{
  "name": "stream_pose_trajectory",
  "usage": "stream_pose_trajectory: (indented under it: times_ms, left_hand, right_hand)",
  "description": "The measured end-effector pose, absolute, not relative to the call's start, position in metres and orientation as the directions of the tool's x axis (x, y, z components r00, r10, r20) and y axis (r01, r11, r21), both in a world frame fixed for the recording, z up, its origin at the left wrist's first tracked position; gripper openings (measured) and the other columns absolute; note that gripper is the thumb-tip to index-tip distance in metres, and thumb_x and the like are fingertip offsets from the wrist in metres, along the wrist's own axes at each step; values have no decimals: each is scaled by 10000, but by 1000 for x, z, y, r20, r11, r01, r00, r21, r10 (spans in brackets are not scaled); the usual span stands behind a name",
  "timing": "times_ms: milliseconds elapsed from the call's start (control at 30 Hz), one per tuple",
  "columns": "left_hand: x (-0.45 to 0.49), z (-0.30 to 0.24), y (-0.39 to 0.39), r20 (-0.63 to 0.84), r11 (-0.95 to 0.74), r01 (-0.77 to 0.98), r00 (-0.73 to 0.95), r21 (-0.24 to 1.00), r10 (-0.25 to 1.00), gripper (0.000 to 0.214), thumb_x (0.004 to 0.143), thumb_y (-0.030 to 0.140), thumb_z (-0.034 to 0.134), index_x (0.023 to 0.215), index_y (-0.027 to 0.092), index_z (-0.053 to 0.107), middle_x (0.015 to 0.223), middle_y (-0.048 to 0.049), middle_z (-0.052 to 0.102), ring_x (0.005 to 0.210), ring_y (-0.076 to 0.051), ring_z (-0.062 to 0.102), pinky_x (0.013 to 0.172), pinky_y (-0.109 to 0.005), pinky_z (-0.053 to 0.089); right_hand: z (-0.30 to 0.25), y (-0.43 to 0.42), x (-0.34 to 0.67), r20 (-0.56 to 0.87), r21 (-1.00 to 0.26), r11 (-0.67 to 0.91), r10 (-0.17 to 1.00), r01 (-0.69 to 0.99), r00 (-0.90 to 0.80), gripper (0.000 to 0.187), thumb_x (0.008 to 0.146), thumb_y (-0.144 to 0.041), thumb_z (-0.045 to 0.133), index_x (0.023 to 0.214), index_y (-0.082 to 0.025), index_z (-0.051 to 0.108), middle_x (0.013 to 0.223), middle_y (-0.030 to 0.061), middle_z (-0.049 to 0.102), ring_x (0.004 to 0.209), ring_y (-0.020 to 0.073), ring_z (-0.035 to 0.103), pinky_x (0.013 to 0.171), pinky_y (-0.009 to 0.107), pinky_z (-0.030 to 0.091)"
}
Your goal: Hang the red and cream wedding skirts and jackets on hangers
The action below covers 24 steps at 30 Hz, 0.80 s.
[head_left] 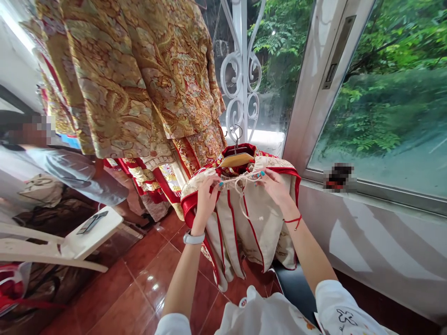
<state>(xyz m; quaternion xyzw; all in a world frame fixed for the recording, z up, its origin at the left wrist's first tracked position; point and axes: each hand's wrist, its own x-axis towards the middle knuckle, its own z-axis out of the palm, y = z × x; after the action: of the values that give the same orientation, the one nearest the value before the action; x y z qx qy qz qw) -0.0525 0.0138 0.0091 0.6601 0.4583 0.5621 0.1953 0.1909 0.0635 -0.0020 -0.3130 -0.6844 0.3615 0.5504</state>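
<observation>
Pinching a cream cord [240, 177] at the neckline | left grip [207, 200] and right grip [275, 188] both clamped on it | soft, light embroidered cream-and-red jacket [260, 232] hangs centre-right of frame from a wooden hanger [236, 160] on a white iron window grille [240, 70] | satin trim looks slippery, limp; hold at the collar
</observation>
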Motion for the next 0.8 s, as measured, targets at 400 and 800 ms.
stream_pose_trajectory:
  times_ms: [400, 800]
  left_hand:
    - [-46, 22, -14, 591, -367, 713, -82, 597, 802, 77, 795, 222, 661, 870, 232, 671, 783, -60, 623, 891, -273, 577, 755, -294, 428]
    - [-80, -68, -84, 312, -238, 316, -209, 918, 927, 390, 856, 357, 585, 1229, 242, 574, 1312, -77, 582, 1162, -225, 576, 966, -339, 486]
  right_hand:
    - [-5, 43, 228, 732, -366, 608, 656, 705, -186, 253, 944, -384, 537, 863, -221, 713, 814, 80, 718, 819, 246, 537, 807, 376, 394]
    - [-119, -79, 383, 327, -805, 28, 854, 593, 404, 563, 824, -488, 527, 1311, -208, 506, 1259, 190, 597, 1090, 321, 598, 907, 524, 486]
